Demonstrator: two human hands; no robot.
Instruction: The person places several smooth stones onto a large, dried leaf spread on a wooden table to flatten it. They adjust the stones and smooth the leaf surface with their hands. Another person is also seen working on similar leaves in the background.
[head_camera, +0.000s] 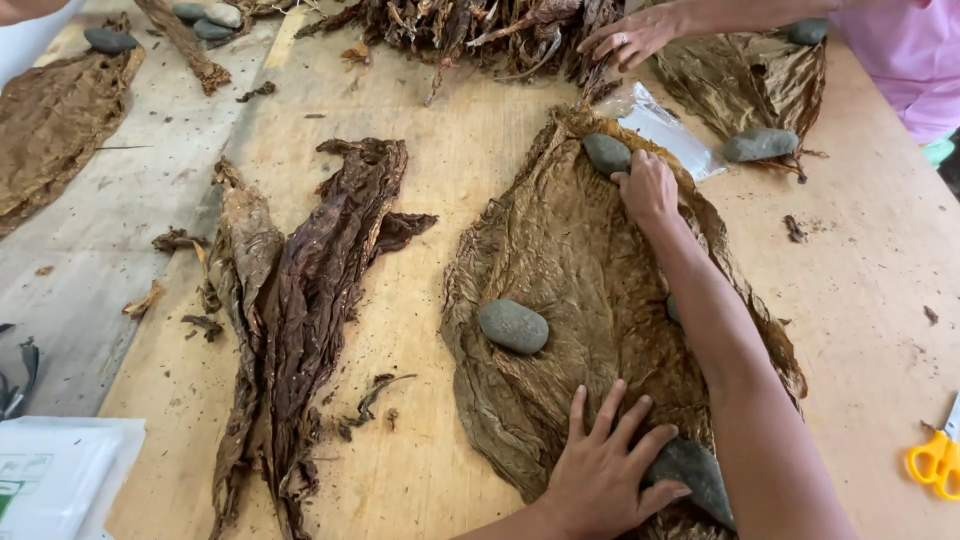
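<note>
- The spread brown leaf (580, 260) lies right of centre on the plywood surface (450, 150), its long axis running from my near edge up and away, tip towards the far pile of dried leaves (470, 30).
- My left hand (605, 465) presses flat on the near end, fingers splayed wide, gripping nothing; a grey stone (692, 472) touches its fingertips.
- My right hand (650, 188) reaches along the leaf's right side to the far end, fingers curled down on the leaf just beside the upper stone (607, 154); I cannot tell whether it pinches the leaf.
- A middle stone (513, 326) sits between my hands, apart from both.
- Left of the leaf: bare wood, then a dark crumpled leaf bundle (300, 300). Right: open surface, yellow scissors (938, 462) at the edge.
- Another person's hand (630, 38) rests on the far pile.
</note>
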